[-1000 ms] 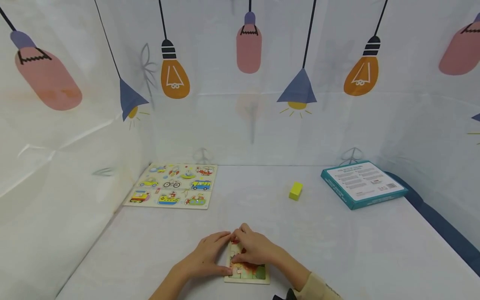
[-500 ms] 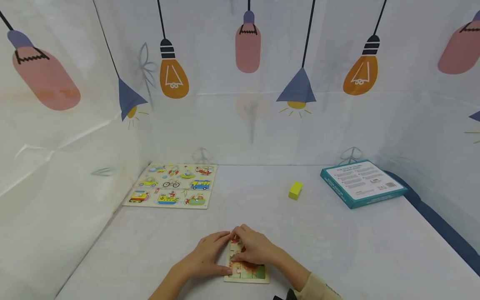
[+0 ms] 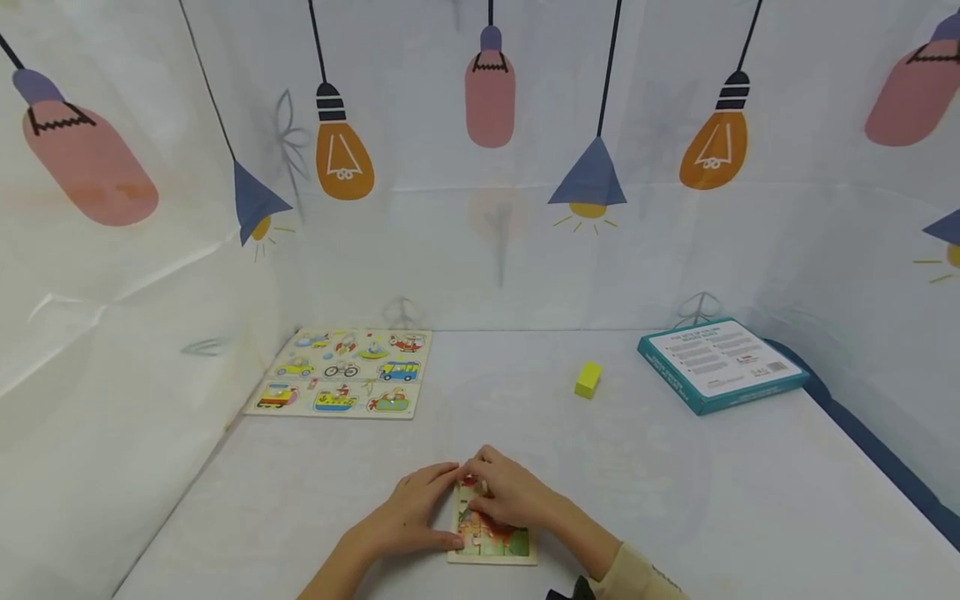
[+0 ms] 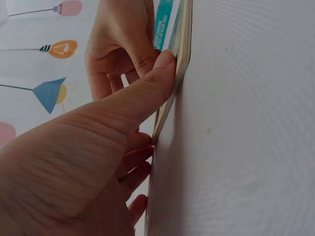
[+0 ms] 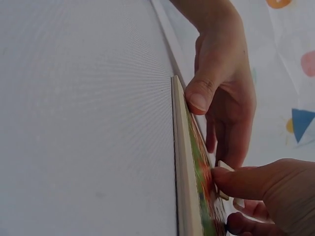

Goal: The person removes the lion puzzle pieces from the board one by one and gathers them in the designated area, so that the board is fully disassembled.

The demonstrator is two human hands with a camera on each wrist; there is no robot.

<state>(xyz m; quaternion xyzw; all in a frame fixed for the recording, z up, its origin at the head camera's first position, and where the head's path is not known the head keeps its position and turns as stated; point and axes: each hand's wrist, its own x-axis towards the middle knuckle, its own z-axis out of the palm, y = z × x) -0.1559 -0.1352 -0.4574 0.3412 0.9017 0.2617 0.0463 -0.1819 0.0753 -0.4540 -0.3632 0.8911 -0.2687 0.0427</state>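
A small wooden jigsaw puzzle (image 3: 495, 546) with a red, orange and green picture lies in its pale frame on the white table, in front of the person. My left hand (image 3: 412, 512) rests along its left side, thumb pressing on the near left part of the frame, fingers extended to the far corner. Over the puzzle's upper part is my right hand (image 3: 517, 496), its thumb and fingers pinching a thin wooden puzzle piece (image 5: 224, 191), seen tilted in the right wrist view. The right hand covers the puzzle's upper right part.
At the back left lies a wooden vehicle puzzle board (image 3: 341, 372). A yellow block (image 3: 588, 380) sits right of the middle, further back. A teal box (image 3: 723, 367) lies at the back right. White printed curtains (image 3: 420, 250) enclose the table's back and sides.
My right thumb has shifted slightly to the right and up over the puzzle, uncovering a little more of its left part. The left hand stays in place; the head view has shifted slightly.
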